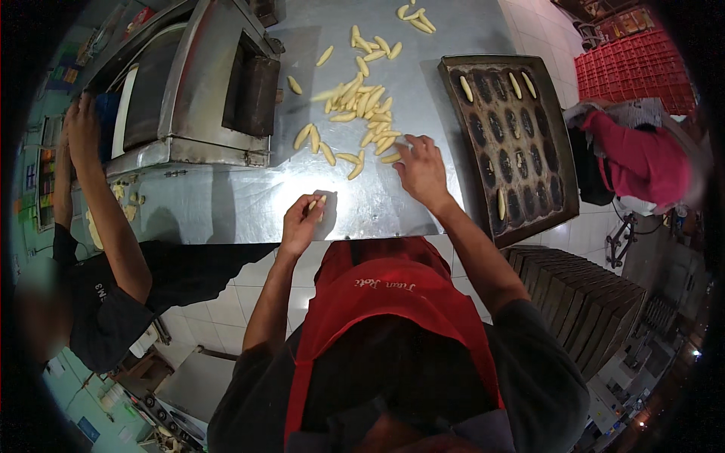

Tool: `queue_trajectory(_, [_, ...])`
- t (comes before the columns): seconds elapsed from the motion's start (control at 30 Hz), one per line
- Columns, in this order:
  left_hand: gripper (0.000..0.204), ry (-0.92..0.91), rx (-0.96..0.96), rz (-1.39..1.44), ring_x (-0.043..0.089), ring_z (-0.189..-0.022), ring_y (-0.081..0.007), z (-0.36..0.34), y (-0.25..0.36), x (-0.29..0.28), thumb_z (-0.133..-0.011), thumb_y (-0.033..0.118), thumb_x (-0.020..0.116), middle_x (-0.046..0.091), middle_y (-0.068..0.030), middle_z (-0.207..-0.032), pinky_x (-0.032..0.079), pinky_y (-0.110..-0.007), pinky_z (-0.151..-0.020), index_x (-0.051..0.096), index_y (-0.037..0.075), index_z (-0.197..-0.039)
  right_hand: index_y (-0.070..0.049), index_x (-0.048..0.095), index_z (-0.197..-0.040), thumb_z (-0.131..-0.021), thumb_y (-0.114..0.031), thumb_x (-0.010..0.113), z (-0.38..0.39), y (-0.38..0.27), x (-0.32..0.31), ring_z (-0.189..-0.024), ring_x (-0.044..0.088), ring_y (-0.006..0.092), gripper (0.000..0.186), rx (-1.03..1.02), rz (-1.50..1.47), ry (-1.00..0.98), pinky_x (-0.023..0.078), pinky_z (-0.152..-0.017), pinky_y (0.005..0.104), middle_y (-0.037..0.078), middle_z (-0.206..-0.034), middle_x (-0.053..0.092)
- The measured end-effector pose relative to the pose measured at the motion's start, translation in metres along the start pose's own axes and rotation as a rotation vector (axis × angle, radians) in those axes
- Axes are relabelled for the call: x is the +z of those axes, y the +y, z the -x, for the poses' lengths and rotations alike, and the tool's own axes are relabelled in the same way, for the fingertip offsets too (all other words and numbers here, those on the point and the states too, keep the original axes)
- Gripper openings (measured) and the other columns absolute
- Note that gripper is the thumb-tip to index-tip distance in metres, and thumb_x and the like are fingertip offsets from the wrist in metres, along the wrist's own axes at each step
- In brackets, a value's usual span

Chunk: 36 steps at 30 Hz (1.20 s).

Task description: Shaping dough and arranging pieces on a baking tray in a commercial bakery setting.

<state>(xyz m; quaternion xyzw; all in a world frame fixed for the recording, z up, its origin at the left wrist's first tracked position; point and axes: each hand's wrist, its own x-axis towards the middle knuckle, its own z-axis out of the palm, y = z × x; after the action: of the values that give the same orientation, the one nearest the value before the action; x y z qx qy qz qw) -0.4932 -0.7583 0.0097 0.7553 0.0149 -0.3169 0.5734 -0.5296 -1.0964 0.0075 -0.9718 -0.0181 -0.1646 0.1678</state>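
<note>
My left hand, near the table's front edge, is closed on a small pale dough stick between thumb and fingers. My right hand reaches over the table with fingers apart. Its fingertips are around one dough piece at the pile's near right side; whether they touch it I cannot tell. Many tapered dough pieces lie loosely heaped and scattered on the metal table. To the right, a dark baking tray with rows of oval hollows holds several dough sticks, one of them near its front.
A metal machine stands on the table's left. Beside it a co-worker in black raises both arms, with dough bits below. At right are a person in pink, red crates and stacked dark trays.
</note>
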Motion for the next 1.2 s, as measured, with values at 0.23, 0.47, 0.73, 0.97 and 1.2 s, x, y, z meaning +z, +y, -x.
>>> queue_trajectory(0.23, [0.026, 0.054, 0.212, -0.245, 0.064, -0.092, -0.0124, -0.05, 0.051, -0.014, -0.102, 0.022, 0.074, 0.074, -0.0067, -0.103, 0.052, -0.028, -0.082, 0.071, 0.003, -0.119, -0.005, 0.071, -0.121, -0.092, -0.015, 0.074, 0.085, -0.009, -0.017, -0.119, 0.061, 0.0375, 0.03, 0.261, -0.06, -0.086, 0.049, -0.099, 0.0517, 0.014, -0.126, 0.067])
queue_trajectory(0.47, [0.033, 0.504, 0.585, -0.757, 0.068, -0.109, -0.0432, -0.137, 0.066, 0.005, -0.097, 0.008, 0.067, 0.07, -0.0246, -0.116, 0.054, -0.05, -0.092, 0.061, -0.001, -0.128, -0.003, 0.029, -0.167, -0.101, -0.05, 0.064, 0.028, -0.008, 0.002, -0.156, 0.023, 0.0557, 0.089, 0.227, 0.149, -0.218, 0.019, -0.127, 0.0666, 0.037, -0.17, 0.022])
queue_trajectory(0.73, [0.033, 0.408, 0.545, -0.557, 0.07, -0.108, -0.0366, -0.109, 0.05, 0.007, -0.101, 0.009, 0.066, 0.07, -0.022, -0.119, 0.054, -0.043, -0.094, 0.06, -0.003, -0.131, 0.005, 0.043, -0.157, -0.1, -0.038, 0.068, 0.072, -0.018, -0.017, -0.152, 0.034, 0.051, 0.075, 0.289, -0.346, -0.133, 0.03, -0.126, 0.0566, 0.032, -0.162, 0.039])
queue_trajectory(0.97, [0.03, 0.057, 0.151, -0.313, 0.064, -0.098, -0.0125, -0.058, 0.024, 0.062, -0.104, 0.014, 0.072, 0.071, -0.0065, -0.108, 0.052, -0.028, -0.088, 0.065, -0.004, -0.126, -0.005, 0.072, -0.12, -0.092, -0.009, 0.077, 0.109, 0.008, -0.072, -0.098, 0.071, 0.0298, 0.029, 0.43, -0.192, 0.006, 0.059, -0.087, 0.043, 0.012, -0.105, 0.074])
queue_trajectory(1.2, [0.022, -0.044, 0.067, 0.242, 0.063, -0.094, -0.0078, -0.057, 0.029, 0.111, -0.106, 0.009, 0.067, 0.071, 0.0, -0.107, 0.05, -0.025, -0.083, 0.069, 0.001, -0.127, 0.0, 0.066, -0.122, -0.097, -0.013, 0.076, 0.175, 0.09, -0.168, -0.086, 0.074, 0.0311, 0.03, 0.897, -0.032, 0.685, 0.059, -0.077, 0.0399, 0.016, -0.102, 0.074])
